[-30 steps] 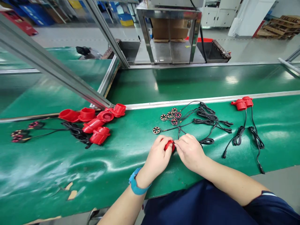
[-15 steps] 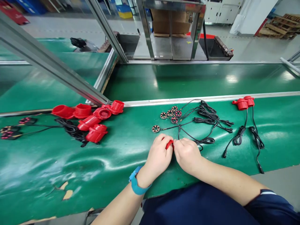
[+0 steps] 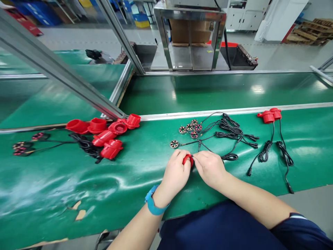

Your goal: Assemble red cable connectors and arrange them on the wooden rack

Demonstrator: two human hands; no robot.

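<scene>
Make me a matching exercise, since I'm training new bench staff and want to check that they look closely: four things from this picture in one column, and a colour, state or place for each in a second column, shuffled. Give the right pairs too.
Things:
1. Wristband
2. Held part
3. Cables
4. Mat

Descriptions:
A. Green, torn at the lower left
B. Black, several bundled in coils
C. Blue, worn on an arm
D. Red, gripped in the left hand

Right pairs: 1-C, 2-D, 3-B, 4-A
</scene>
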